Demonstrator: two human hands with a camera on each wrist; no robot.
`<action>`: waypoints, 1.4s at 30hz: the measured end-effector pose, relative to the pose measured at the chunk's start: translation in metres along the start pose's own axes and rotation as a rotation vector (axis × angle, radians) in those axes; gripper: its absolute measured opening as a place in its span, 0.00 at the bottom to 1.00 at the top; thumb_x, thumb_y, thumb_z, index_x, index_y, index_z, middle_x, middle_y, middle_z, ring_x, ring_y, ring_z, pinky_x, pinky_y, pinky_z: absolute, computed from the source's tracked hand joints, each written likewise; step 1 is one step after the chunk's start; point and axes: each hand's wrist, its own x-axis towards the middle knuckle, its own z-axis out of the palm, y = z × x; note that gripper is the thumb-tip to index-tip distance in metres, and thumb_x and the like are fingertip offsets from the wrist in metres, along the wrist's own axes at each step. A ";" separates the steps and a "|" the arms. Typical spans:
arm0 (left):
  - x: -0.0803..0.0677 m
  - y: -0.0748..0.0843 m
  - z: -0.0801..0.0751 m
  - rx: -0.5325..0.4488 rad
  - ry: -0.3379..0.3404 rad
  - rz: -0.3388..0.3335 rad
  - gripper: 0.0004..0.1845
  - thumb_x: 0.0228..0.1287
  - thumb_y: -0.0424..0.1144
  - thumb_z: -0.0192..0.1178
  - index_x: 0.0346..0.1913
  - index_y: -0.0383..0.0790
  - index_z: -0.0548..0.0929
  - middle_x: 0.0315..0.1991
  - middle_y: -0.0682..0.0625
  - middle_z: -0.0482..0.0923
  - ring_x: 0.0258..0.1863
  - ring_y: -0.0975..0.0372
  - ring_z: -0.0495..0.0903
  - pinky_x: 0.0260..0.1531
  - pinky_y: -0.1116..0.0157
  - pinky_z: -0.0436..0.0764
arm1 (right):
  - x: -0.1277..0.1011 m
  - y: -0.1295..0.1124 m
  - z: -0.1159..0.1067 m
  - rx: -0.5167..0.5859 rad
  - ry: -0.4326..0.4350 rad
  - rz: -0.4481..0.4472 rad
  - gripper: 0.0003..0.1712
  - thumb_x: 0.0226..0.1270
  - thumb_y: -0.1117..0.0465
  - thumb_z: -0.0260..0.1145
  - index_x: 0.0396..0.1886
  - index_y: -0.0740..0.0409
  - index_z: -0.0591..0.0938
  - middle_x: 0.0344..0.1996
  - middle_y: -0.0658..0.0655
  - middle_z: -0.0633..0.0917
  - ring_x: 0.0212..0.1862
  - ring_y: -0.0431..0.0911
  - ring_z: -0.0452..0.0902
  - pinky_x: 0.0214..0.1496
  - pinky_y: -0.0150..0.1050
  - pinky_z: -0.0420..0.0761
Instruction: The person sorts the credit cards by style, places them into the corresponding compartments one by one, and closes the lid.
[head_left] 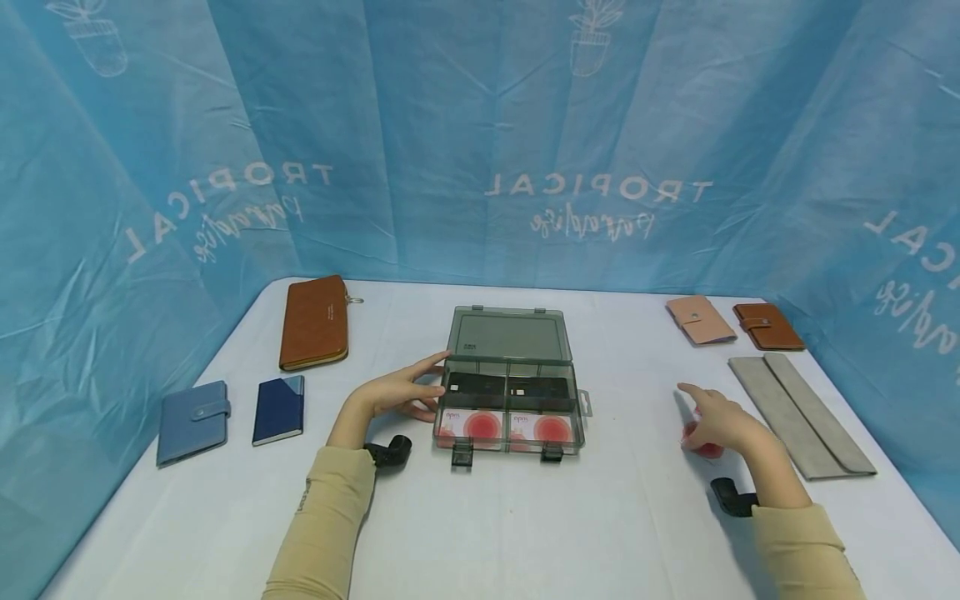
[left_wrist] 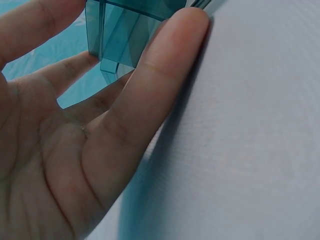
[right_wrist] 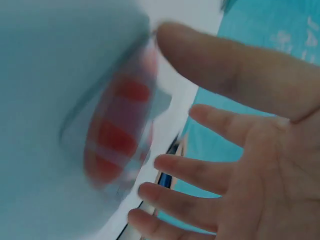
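Open box mid-tabletop, hands at either side.
Left hand (head_left: 401, 392), fingers straight, touches the clear box (head_left: 508, 392) at its left wall; right hand (head_left: 718, 421), spread open, rests over a red-and-white card (head_left: 705, 443) far right.

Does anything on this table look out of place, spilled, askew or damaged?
One thing: a white card with red circles lies alone under the right hand, well apart from the two matching cards in the open clear grey plastic box. The left hand touches the box's left side. Nothing looks spilled or damaged.
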 end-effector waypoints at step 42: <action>0.001 0.000 0.000 0.000 -0.003 0.004 0.39 0.67 0.37 0.54 0.74 0.55 0.44 0.71 0.39 0.41 0.40 0.54 0.76 0.42 0.57 0.83 | 0.032 -0.105 -0.011 0.904 0.076 -0.237 0.35 0.58 0.63 0.67 0.63 0.61 0.63 0.27 0.53 0.77 0.23 0.39 0.71 0.29 0.31 0.79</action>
